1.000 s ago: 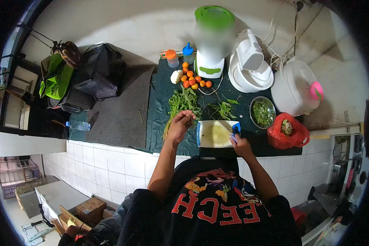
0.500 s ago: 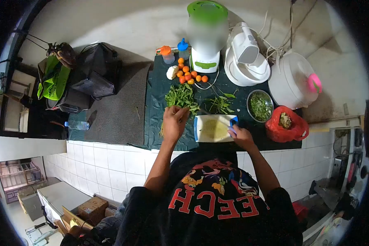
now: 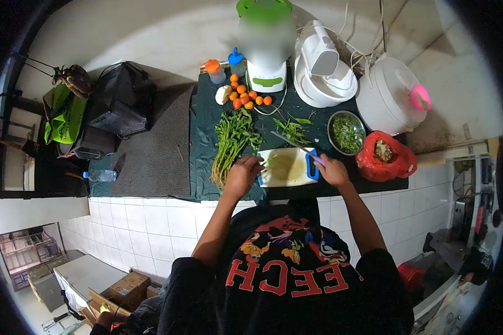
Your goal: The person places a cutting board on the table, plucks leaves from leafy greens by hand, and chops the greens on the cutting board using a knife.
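My right hand [image 3: 334, 172] grips the purple handle of a knife [image 3: 292, 140], its blade pointing up and left past the far edge of a white cutting board [image 3: 268, 177] with blue ends. Wet greenish residue covers the board's middle. At the board's left end is my left hand [image 3: 243, 175], its fingers slightly apart and nothing visible in them; whether they touch the board is unclear. Just beyond that hand lies a bunch of leafy greens [image 3: 235, 137], stems toward me. Some loose green leaves [image 3: 294, 132] rest behind the board, beside the blade.
A metal bowl of chopped greens [image 3: 346, 133] and a red plastic bag [image 3: 383, 156] stand to the right. Tomatoes [image 3: 245, 102], a cauliflower piece [image 3: 223, 95], bottles, a blender [image 3: 266, 75], a mixer [image 3: 323, 58] and a white lidded container [image 3: 388, 95] line the back.
My left hand has moved from the leafy greens down to the board's left end. The knife has swung into clearer view in my right hand. The whole view has shifted slightly.
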{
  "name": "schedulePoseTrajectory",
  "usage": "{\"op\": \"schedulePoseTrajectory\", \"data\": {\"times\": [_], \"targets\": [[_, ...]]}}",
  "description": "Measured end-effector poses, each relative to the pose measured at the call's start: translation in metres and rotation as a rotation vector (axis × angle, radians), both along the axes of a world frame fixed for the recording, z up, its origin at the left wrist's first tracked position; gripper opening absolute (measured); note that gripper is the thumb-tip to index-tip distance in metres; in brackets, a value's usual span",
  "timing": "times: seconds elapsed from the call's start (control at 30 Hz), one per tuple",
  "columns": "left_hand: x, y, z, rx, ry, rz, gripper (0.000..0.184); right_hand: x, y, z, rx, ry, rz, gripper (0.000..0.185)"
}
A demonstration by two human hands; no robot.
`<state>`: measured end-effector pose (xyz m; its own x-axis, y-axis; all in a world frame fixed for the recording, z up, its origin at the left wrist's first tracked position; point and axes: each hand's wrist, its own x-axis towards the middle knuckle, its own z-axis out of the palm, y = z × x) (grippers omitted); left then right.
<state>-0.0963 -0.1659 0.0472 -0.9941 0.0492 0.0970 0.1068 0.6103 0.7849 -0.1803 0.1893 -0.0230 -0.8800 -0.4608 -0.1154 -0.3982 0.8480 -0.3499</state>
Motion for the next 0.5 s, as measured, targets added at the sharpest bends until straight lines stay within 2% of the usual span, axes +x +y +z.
{"op": "schedulePoseTrajectory", "data": {"times": [0.07, 0.2, 0.27, 0.4, 0.47, 0.5], "targets": [[0.005, 0.000, 0.003, 0.068, -0.075, 0.026, 0.019, 0.016, 0.011, 0.000, -0.041, 0.050, 0.052, 0.033], [0.013, -0.004, -0.024, 0.089, -0.042, 0.038, 0.020, 0.034, 0.031, -0.007, -0.046, 0.208, 0.167, 0.032], [0.014, -0.002, -0.029, 0.099, -0.158, -0.011, 0.022, 0.037, 0.036, -0.012, -0.020, 0.245, 0.056, 0.030], [0.000, 0.017, -0.060, 0.128, -0.152, 0.011, 0.021, 0.036, 0.027, -0.015, -0.017, 0.321, -0.073, 0.029], [-0.009, 0.031, -0.079, 0.100, -0.105, 0.024, 0.021, 0.044, 0.014, -0.011, -0.223, 0.328, -0.178, 0.028], [-0.014, 0.039, -0.088, 0.064, -0.050, 0.031, 0.020, 0.056, 0.009, -0.009, -0.072, 0.172, -0.290, 0.026]]}}
